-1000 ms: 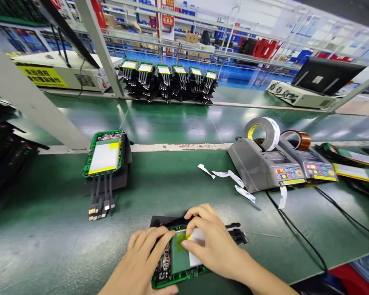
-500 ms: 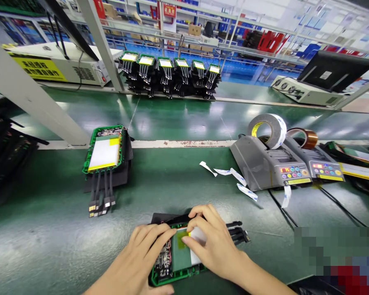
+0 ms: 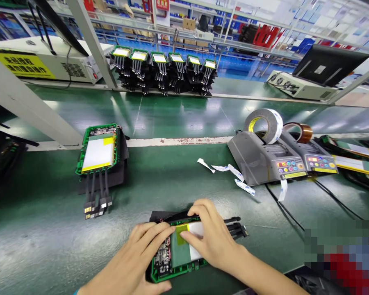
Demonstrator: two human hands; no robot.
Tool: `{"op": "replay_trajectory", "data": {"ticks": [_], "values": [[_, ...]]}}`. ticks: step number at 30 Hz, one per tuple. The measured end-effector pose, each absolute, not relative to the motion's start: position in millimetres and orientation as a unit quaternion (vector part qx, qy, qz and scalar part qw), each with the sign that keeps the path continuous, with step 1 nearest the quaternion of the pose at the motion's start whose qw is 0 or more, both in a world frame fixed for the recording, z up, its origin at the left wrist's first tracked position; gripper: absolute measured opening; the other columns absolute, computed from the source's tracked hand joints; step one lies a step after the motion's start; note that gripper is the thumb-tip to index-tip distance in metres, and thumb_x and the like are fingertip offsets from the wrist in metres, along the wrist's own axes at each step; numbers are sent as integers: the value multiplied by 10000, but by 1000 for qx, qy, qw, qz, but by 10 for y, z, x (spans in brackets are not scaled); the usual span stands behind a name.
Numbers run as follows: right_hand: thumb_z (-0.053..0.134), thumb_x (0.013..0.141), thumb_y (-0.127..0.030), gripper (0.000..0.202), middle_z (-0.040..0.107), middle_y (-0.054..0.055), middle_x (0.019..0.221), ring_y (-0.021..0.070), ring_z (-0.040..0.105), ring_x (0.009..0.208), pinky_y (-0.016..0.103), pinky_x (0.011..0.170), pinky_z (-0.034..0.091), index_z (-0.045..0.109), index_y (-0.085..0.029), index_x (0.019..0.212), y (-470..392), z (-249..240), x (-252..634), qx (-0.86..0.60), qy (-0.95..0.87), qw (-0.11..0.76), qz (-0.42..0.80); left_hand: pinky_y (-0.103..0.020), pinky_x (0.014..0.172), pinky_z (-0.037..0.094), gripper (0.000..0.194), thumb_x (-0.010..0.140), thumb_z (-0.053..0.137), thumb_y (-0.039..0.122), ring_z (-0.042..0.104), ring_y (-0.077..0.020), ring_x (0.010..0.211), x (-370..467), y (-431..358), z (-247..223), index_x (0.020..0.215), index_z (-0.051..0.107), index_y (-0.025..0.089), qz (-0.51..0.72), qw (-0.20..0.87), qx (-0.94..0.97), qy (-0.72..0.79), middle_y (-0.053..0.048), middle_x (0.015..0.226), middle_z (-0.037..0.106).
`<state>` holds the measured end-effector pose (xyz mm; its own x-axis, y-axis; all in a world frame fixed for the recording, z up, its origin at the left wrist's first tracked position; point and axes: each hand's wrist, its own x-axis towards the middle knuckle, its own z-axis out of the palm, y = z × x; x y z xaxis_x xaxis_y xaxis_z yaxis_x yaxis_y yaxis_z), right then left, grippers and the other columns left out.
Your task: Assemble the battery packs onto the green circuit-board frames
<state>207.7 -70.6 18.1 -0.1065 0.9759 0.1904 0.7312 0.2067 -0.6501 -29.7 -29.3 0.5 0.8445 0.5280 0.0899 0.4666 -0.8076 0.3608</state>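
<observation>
An opened power bank (image 3: 181,254) lies on the bench before me, with a green rim, a circuit board at its left end and a flat battery cell covering the rest. My left hand (image 3: 141,250) spans that left end, fingers along the far rim and thumb by the near edge. Across the cell, my right hand (image 3: 213,233) rests with its thumb on a yellow tape patch (image 3: 182,234) and its bent fingers over the far rim; it hides the cell's right part. Short black cables (image 3: 238,229) with plugs stick out to the right.
Another open power bank (image 3: 100,149) lies at left on a black cover. Tape dispensers (image 3: 270,159) carry rolls of tape, with loose white strips (image 3: 235,172) beside them. Several units (image 3: 162,69) are stacked on the back shelf. A metal post (image 3: 37,98) stands at left.
My right fingers have shifted from a pinch over the tape patch to the far rim, and the thumb now lies flat on the patch. My left hand stays on the power bank.
</observation>
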Motion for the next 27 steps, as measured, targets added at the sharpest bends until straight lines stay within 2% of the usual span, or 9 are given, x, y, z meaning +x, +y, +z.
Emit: {"op": "replay_trajectory", "data": {"ticks": [4, 9, 16, 19, 23, 27], "values": [[583, 874, -252, 62, 560, 62, 976, 192, 522, 886, 338, 747, 474, 602, -219, 922, -722, 166, 2078, -564, -762, 284, 143, -356, 940, 457, 825, 760, 634, 558, 484, -251, 1115, -302, -277, -29, 1436, 297, 229, 104, 142, 953, 248, -52, 1306, 540], [563, 896, -247, 122, 607, 52, 952, 180, 497, 829, 348, 721, 405, 623, -218, 998, -748, 158, 2076, -544, -792, 270, 63, -338, 917, 455, 833, 755, 634, 581, 495, -242, 1078, -295, -263, -5, 1428, 316, 205, 109, 122, 959, 233, -54, 1279, 560], [528, 892, -242, 108, 595, 62, 982, 198, 464, 871, 371, 782, 384, 587, -179, 958, -721, 190, 2038, -556, -786, 246, 110, -387, 935, 450, 800, 755, 649, 512, 487, -262, 1104, -236, -266, 98, 1413, 326, 191, 94, 128, 958, 239, -79, 1262, 540], [547, 875, -232, 93, 595, 64, 1003, 208, 484, 911, 376, 811, 396, 570, -183, 951, -689, 212, 2045, -560, -774, 252, 152, -418, 933, 457, 788, 767, 643, 471, 487, -274, 1102, -204, -269, 165, 1430, 301, 219, 70, 126, 959, 243, -85, 1262, 526], [623, 835, -267, 287, 593, 67, 1081, 204, 504, 957, 368, 843, 416, 514, -172, 1083, -683, 235, 2128, -558, -759, 265, 205, -440, 928, 472, 771, 773, 638, 449, 482, -282, 1103, -201, -280, 188, 1436, 294, 256, 45, 140, 956, 253, -87, 1274, 498], [584, 882, -302, 184, 613, 48, 1079, 196, 504, 920, 355, 795, 405, 581, -214, 1043, -723, 206, 2203, -528, -798, 256, 139, -435, 956, 467, 760, 772, 640, 415, 442, -280, 1152, -216, -302, 147, 1429, 293, 252, 48, 178, 944, 274, -91, 1302, 449]]}}
